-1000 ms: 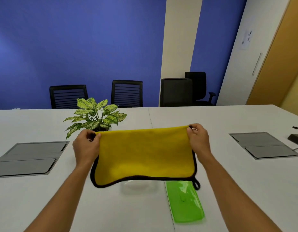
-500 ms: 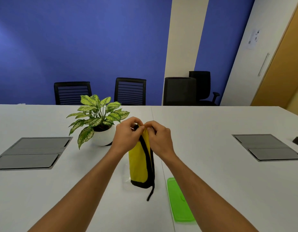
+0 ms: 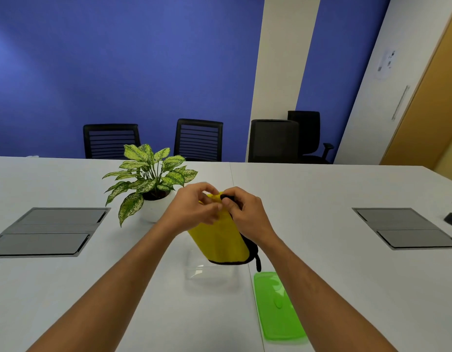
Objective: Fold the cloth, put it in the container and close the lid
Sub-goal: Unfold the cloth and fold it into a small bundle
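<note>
Yellow cloth (image 3: 220, 240), folded and black-edged, hangs above the tabletop (image 3: 321, 199), its top pinched by the closed fingers of the left hand (image 3: 194, 208) and right hand (image 3: 247, 214), over a clear container (image 3: 209, 273) beside a green lid (image 3: 278, 306) toward the near edge.
</note>
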Action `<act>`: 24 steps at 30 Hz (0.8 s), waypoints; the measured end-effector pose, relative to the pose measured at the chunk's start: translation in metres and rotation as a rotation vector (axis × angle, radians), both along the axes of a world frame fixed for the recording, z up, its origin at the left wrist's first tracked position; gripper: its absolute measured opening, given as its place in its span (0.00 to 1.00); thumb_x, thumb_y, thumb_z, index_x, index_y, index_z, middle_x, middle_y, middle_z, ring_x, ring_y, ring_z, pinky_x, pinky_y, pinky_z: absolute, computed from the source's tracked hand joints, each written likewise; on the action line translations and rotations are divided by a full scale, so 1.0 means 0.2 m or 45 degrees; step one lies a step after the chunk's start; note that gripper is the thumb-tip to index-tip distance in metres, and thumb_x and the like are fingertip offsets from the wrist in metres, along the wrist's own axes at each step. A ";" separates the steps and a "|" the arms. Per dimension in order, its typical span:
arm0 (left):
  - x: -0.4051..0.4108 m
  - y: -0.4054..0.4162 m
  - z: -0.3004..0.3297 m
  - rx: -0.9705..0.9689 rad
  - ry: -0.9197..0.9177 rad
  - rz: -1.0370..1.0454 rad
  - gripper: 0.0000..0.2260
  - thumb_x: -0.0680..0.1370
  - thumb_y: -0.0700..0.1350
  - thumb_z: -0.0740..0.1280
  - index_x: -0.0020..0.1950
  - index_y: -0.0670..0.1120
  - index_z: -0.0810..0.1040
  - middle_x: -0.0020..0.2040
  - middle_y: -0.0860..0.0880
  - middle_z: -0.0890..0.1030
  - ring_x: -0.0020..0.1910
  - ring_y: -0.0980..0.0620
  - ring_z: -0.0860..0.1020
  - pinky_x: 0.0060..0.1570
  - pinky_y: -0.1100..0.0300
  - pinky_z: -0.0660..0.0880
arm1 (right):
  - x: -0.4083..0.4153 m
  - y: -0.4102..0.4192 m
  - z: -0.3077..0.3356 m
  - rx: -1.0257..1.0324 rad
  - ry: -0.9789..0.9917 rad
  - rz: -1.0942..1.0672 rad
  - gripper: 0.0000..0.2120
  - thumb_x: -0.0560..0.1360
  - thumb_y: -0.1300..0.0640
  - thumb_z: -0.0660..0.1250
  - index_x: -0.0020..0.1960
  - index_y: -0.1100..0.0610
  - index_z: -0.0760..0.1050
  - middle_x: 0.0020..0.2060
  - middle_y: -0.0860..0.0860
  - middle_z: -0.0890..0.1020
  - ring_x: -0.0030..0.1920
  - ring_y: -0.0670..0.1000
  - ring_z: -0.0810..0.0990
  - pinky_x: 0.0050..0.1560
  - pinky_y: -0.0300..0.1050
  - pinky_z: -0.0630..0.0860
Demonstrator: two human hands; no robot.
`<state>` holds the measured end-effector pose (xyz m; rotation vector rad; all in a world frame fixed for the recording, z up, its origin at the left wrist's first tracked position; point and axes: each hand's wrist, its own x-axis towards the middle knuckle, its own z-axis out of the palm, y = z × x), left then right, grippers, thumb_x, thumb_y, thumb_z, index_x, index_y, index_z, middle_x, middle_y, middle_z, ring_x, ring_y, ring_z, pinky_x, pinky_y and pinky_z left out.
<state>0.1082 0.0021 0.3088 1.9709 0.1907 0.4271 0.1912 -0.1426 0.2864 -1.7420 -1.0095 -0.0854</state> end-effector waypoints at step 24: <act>-0.07 0.14 -0.13 -0.186 -0.168 0.159 0.14 0.74 0.45 0.73 0.55 0.53 0.71 0.53 0.46 0.80 0.48 0.45 0.81 0.40 0.53 0.81 | 0.17 -0.21 -0.06 0.271 0.131 -0.232 0.13 0.82 0.63 0.54 0.51 0.54 0.76 0.50 0.52 0.78 0.52 0.52 0.76 0.54 0.48 0.76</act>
